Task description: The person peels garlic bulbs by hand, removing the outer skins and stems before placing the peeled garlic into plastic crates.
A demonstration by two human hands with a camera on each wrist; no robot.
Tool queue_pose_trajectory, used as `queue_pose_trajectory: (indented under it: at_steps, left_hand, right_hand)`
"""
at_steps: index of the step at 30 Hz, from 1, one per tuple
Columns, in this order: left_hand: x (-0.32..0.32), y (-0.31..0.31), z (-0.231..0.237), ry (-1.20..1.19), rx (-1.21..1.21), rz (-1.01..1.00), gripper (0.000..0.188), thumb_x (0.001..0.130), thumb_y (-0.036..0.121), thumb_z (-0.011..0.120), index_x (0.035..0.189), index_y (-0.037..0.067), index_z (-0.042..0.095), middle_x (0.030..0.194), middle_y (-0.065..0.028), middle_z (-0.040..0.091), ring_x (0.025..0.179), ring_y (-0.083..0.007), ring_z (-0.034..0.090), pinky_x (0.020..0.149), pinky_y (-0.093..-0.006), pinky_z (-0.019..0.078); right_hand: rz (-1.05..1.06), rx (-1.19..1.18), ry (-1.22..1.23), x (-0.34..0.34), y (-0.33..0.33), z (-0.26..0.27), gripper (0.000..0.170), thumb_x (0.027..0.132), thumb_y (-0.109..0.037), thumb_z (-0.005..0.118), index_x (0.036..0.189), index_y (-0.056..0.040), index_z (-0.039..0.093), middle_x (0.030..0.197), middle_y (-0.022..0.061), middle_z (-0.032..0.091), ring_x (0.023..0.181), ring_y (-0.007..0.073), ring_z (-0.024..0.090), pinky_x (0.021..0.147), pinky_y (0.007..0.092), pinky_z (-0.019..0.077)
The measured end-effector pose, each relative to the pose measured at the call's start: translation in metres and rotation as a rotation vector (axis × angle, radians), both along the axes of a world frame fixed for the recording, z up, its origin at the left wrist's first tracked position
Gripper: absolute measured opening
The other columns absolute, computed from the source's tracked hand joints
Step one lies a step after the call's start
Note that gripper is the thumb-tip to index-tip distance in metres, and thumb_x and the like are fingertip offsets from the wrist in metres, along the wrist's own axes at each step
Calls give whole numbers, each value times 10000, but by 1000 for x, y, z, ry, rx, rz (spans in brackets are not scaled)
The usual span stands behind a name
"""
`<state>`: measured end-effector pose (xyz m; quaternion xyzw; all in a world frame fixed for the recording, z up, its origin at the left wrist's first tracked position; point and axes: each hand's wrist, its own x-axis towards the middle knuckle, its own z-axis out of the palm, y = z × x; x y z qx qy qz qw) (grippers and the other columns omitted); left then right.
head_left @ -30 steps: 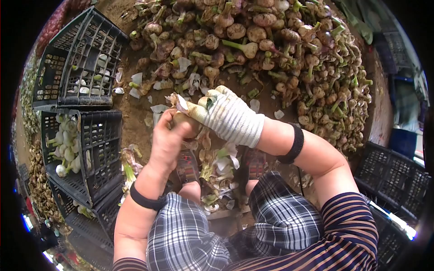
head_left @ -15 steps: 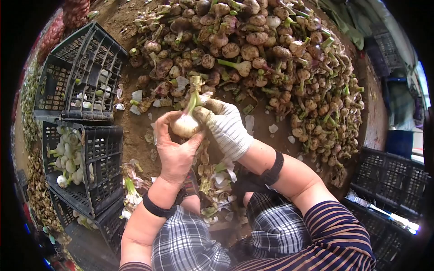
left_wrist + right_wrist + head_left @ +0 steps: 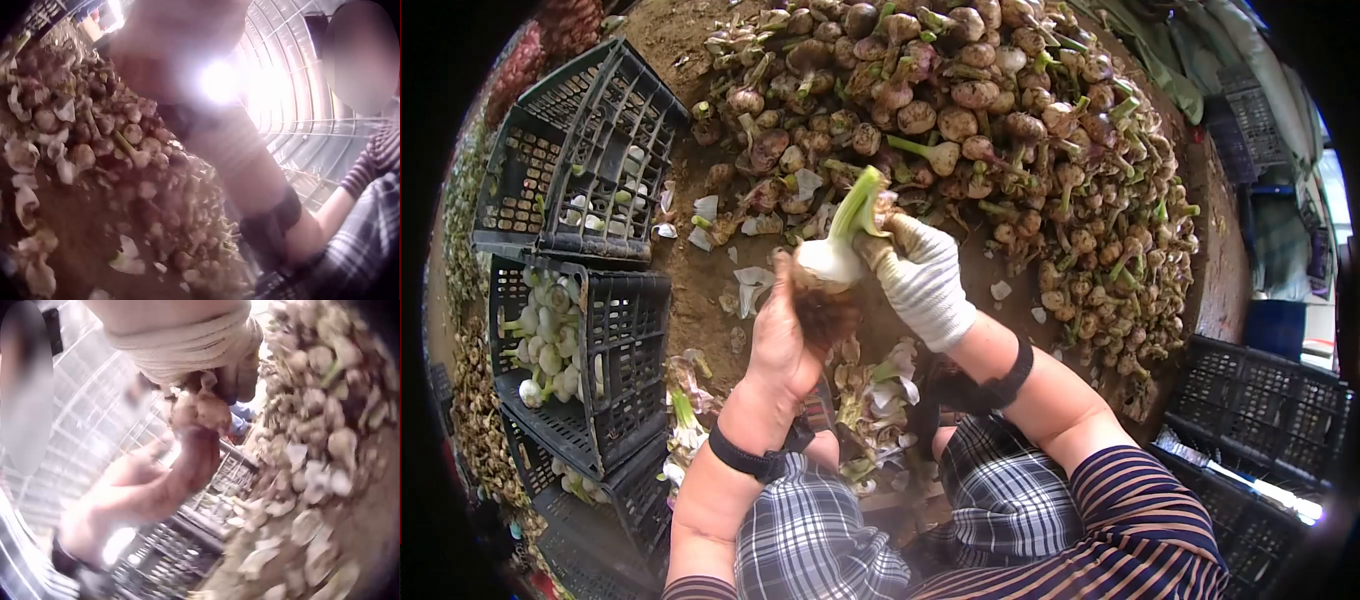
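Observation:
A garlic bulb [image 3: 828, 262] with a thick green stem [image 3: 855, 205] is held up between the two hands in the head view. Its side shows white and its stem points up and away. My bare left hand [image 3: 778, 340] holds the bulb from below and the left, its fingers blurred. The right hand [image 3: 925, 285], in a striped knitted glove with bare fingertips, pinches loose skin at the stem's base. In the right wrist view the left hand [image 3: 150, 484] reaches up to the bulb [image 3: 200, 412], just under the glove [image 3: 187, 350].
A large heap of unpeeled garlic [image 3: 970, 120] lies ahead and to the right. Black crates [image 3: 625, 350] stand on the left, some with whitish peeled bulbs [image 3: 550, 330]. Shed skins [image 3: 880, 400] lie between the feet. More black crates [image 3: 1260, 400] stand at right.
The hands have turned and shifted the garlic; a second ago they hid most of it. Its brownish outer skin has come away from the visible side, now white, and the stem tilts right.

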<state>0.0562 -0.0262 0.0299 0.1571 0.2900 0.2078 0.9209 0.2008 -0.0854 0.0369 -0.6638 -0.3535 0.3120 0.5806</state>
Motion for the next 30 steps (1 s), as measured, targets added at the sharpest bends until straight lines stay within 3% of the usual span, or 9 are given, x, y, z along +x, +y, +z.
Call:
queue_pose_trajectory:
  at_steps: [3,10,15,19,21,23,28,29,30]
  left_hand:
    - [7,-9,2,163,89,67,530,893,426,535,1278,88,403,1074,-89,560,982,-185,564,867,-324,464]
    - [-9,-1,-1,-23,193,10,518,820,33,635,1262,94,371,1147,-53,522,1056,-176,523,916,-317,434]
    - [-16,4,1,-444,30,-116,476,844,286,595,1231,86,405,1144,-93,541,1014,-251,560,864,-353,466]
    - [-14,2,-32,141,23,46,365,899,353,474,1136,84,540,1006,-68,616,921,-196,587,765,-360,478]
    - [-9,3,-24,154,248,62,348,916,352,435,1119,98,559,1029,-60,628,929,-183,604,738,-339,493]
    - [-24,23,-41,86,-105,135,364,918,347,413,1111,83,572,1036,-73,634,931,-216,616,734,-362,509]
    - [-21,28,-37,104,-150,347,432,915,322,426,1121,-31,565,994,-137,642,854,-250,624,773,-402,523]
    - [-30,32,-51,37,-111,288,425,930,331,426,1116,-25,565,977,-119,648,842,-233,629,743,-391,529]
    - [-37,40,-56,9,-87,331,416,936,333,423,1120,-13,564,980,-106,649,840,-223,630,731,-384,533]
  right_hand:
    - [112,-119,-825,7,2,4,71,776,-82,607,838,-47,615,721,169,605,641,357,584,530,328,464]
    - [229,-27,717,8,-11,24,212,857,-101,597,1039,8,602,921,33,645,781,101,604,702,235,496]
    - [142,-10,821,27,-10,8,328,847,-156,627,1121,8,553,960,38,630,871,103,584,778,255,471]
    - [350,109,644,10,-4,15,446,880,-238,579,1258,-35,456,1046,47,594,916,128,560,861,284,443]
    - [272,162,994,3,4,22,392,890,-200,544,1235,-32,465,966,51,604,801,161,598,830,335,490]
    - [376,216,1246,17,-4,6,355,869,-169,571,1198,-61,495,974,33,601,767,108,585,738,264,505]
    - [604,-353,1052,7,-22,33,394,791,-194,649,1135,-31,546,999,72,625,864,115,615,722,207,498]
    - [795,-197,522,10,-25,26,370,800,-169,644,1122,-14,552,991,85,626,941,144,602,797,251,492]
    - [761,-274,826,11,-26,28,357,811,-141,624,1133,-7,546,1016,87,617,961,149,591,823,269,483]
